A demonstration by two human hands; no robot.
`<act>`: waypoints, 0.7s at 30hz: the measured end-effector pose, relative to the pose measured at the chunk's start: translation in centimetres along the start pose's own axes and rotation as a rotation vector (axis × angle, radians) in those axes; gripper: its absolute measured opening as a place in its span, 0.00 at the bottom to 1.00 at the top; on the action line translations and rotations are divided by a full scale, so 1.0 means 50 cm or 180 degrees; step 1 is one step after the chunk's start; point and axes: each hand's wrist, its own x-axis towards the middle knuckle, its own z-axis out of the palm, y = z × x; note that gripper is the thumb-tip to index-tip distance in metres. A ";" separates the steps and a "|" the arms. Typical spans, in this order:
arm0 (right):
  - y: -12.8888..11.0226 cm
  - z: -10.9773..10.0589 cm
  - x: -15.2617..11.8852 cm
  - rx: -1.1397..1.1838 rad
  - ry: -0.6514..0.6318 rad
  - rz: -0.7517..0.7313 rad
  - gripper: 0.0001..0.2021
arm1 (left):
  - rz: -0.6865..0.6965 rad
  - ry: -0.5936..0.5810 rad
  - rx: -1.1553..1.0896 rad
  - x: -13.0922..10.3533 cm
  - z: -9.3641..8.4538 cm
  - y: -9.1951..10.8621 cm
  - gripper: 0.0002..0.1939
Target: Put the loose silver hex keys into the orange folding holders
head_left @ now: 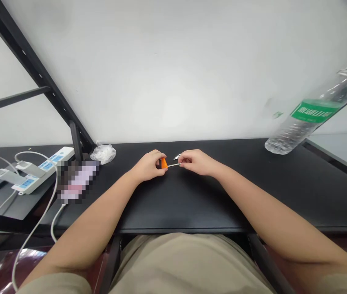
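My left hand (151, 165) is closed on a small orange plastic piece (164, 163), pinched between thumb and fingers. A thin, light-coloured rod (173, 165) runs from the orange piece to my right hand (194, 161), whose fingertips pinch its other end. The rod's near end meets the orange piece; whether it sits inside cannot be made out. Just behind my right fingers, several short thin pale rods (177, 156) lie side by side on the black table (173, 204), partly hidden by that hand.
A crumpled clear plastic bag (103, 154) lies left, near the wall. Beside it are a blurred-out phone (80, 179) on a cable and a white power strip (45, 169) with chargers. A large clear bottle (310, 112) with a green label stands at right. A black metal frame (38, 73) rises left.
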 end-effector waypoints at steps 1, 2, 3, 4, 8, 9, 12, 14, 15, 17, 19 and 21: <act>-0.001 -0.001 0.000 -0.0008 0.0034 -0.0010 0.05 | 0.0018 0.0008 0.0051 -0.001 0.000 0.000 0.22; -0.002 -0.002 -0.001 -0.0013 0.0068 -0.0022 0.05 | 0.0026 0.0013 0.0112 -0.001 -0.001 0.001 0.22; -0.003 -0.003 -0.001 -0.0016 0.0097 -0.0031 0.05 | 0.0027 0.0014 0.0180 -0.002 -0.001 0.002 0.23; -0.003 -0.004 -0.002 -0.0020 0.0122 -0.0034 0.05 | 0.0026 0.0014 0.0249 -0.003 -0.001 0.004 0.23; -0.007 -0.003 -0.002 -0.0049 0.0135 -0.0053 0.05 | 0.0038 -0.0022 0.0475 -0.005 -0.004 0.014 0.24; -0.008 -0.002 -0.002 -0.0045 0.0134 -0.0067 0.05 | 0.0040 -0.0033 0.0525 -0.005 -0.005 0.017 0.25; -0.012 0.001 -0.002 0.0023 0.0128 -0.0076 0.05 | 0.0047 -0.0076 0.0668 -0.006 -0.008 0.023 0.26; -0.013 0.001 -0.002 0.0112 0.0103 -0.0033 0.06 | 0.0058 -0.0085 0.0752 -0.006 -0.009 0.026 0.27; -0.012 0.000 -0.002 0.0174 0.0081 0.0000 0.06 | 0.0066 -0.0080 0.0789 -0.006 -0.009 0.026 0.27; -0.010 -0.002 -0.002 0.0342 0.0007 0.0086 0.06 | 0.0076 -0.0050 0.0837 -0.007 -0.009 0.028 0.26; -0.008 -0.001 -0.003 0.0543 -0.0103 0.0200 0.07 | 0.0091 -0.0003 0.0840 -0.008 -0.008 0.032 0.26; -0.010 0.005 -0.002 0.0767 -0.0185 0.0312 0.08 | 0.0145 0.0047 0.0812 -0.008 -0.007 0.038 0.26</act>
